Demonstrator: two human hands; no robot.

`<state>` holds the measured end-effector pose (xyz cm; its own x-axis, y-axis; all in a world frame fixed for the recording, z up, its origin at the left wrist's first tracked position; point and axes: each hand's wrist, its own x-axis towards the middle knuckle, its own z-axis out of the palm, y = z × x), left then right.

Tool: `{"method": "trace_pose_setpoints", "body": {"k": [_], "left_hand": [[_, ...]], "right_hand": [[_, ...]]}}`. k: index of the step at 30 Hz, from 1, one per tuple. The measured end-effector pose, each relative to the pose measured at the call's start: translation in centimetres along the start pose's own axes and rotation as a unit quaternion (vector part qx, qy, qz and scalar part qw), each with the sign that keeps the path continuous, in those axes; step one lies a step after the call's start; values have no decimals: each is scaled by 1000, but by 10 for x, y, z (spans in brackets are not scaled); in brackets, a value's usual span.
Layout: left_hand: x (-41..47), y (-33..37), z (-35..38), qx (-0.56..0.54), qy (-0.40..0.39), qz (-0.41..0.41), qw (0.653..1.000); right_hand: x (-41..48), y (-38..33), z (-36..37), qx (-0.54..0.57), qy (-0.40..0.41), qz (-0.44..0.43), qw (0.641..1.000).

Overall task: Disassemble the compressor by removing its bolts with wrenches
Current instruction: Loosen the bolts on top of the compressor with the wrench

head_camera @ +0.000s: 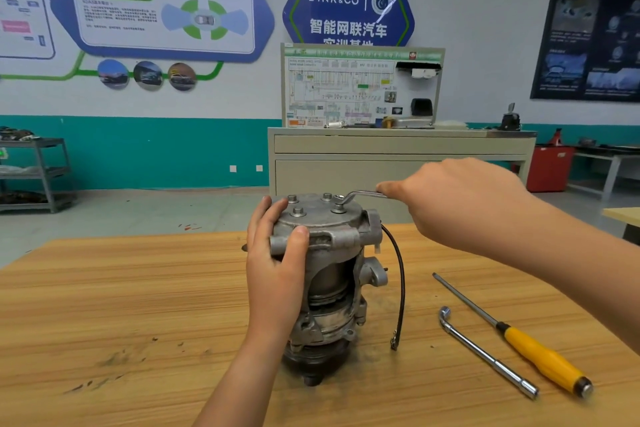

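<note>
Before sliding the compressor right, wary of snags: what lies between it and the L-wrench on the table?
Head view: only the compressor's dark cable hangs there, over bare table.

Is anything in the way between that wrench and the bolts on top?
Nothing visible. The wrench in the right hand sits on a top bolt; the left hand grips the compressor at its side.

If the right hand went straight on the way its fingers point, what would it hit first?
Likely the bolts on the compressor top: the right hand points along the wrench it pinches. Height is unclear.
</note>
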<state>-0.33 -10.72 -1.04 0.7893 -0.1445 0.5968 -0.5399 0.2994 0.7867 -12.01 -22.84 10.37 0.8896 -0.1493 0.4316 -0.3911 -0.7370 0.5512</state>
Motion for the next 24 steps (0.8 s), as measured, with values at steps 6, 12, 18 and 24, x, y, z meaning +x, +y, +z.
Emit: {"method": "trace_pose_setpoints", "body": {"k": [6, 12, 18, 24], "left_hand": [[0, -2, 2, -14, 6, 8, 1000], [2, -1, 0, -11, -2, 1, 1000], [1, 0, 0, -8, 0, -5, 1000], [1, -1, 1, -9, 5, -2, 1000]], "right_hand": [[-7, -1, -6, -27, -25, -17, 999], [-9, -16, -11, -74, -83, -75, 991], [-2, -2, -4, -76, -57, -67, 993], [7, 18, 9, -30, -58, -89, 994]]}}
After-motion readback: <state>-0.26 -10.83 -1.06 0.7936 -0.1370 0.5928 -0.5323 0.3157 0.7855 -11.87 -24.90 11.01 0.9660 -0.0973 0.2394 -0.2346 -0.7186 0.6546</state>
